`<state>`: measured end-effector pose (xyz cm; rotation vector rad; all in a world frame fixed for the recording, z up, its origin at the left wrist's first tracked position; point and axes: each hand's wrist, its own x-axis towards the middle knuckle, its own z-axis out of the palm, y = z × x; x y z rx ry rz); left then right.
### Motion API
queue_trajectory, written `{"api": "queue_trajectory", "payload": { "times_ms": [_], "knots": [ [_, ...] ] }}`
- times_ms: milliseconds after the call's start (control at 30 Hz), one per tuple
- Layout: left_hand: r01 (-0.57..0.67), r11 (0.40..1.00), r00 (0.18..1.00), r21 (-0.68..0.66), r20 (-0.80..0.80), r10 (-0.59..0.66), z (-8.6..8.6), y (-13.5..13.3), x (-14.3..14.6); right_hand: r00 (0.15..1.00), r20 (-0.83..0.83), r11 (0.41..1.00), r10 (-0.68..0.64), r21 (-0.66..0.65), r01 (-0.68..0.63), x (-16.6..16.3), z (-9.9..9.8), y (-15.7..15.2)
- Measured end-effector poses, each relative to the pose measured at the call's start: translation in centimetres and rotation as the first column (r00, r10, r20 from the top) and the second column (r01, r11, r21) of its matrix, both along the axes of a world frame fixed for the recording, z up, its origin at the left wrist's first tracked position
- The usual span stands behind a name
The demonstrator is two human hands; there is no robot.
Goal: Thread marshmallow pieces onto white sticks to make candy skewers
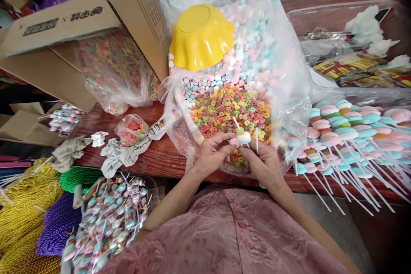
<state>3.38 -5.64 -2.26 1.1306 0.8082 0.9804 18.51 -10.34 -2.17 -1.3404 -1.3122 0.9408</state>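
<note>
My left hand [214, 153] is closed in a pinch on a pink marshmallow [234, 141]. Close beside it, my right hand [263, 159] grips a white stick that carries a green gummy ring [239, 130] and a white-and-blue marshmallow [244, 138]. A second white stick [257, 137] stands up between the fingers of that hand. Both hands are over a heap of colourful gummy rings [231, 109] in an opened clear plastic bag [285, 90]. Behind the rings lie many pink, blue and white marshmallows [253, 30].
An upturned yellow bowl [202, 36] rests on the marshmallows. Finished marshmallow skewers [346, 132] are stacked at right, sticks past the table edge. Left are a cardboard box [135, 21], a small bag of gummies [131, 129] and grey cloths [125, 152]. Below stands a bin of wrapped skewers [109, 214].
</note>
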Motion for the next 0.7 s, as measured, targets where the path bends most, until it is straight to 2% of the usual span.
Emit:
{"api": "queue_trajectory", "payload": {
  "times_ms": [100,167,233,300,400,567,700],
  "knots": [
    [0.03,1.0,1.0,0.004,-0.001,-0.03,-0.3,-0.1,-0.1,0.997,0.022,0.996,0.079,-0.031,-0.078,0.4,-0.3,-0.3],
    [-0.023,1.0,1.0,0.014,0.018,0.022,-0.3,-0.1,-0.2,0.994,0.016,0.993,0.106,-0.045,-0.105,1.0,-0.3,-0.6],
    [-0.092,0.996,0.995,0.004,0.045,0.092,-0.2,-0.1,-0.4,0.996,0.026,0.996,0.08,-0.034,-0.079,1.6,-0.2,-1.2],
    [-0.156,0.988,0.984,-0.017,0.084,0.157,-0.3,0.0,-0.6,0.994,0.093,0.998,0.058,-0.012,-0.057,2.2,0.0,-1.9],
    [-0.234,0.972,0.965,-0.019,0.118,0.235,-0.4,0.5,-1.1,0.965,0.244,0.994,0.097,0.022,-0.106,2.5,0.1,-2.8],
    [-0.298,0.95,0.953,0.093,0.08,0.291,-0.2,1.0,-1.9,0.905,0.418,0.984,0.074,0.116,-0.134,1.8,-0.1,-3.3],
    [-0.247,0.951,0.968,0.184,0.082,0.236,0.4,0.8,-2.5,0.851,0.521,0.98,0.073,0.123,-0.159,1.6,-0.5,-2.9]
  ]
}}
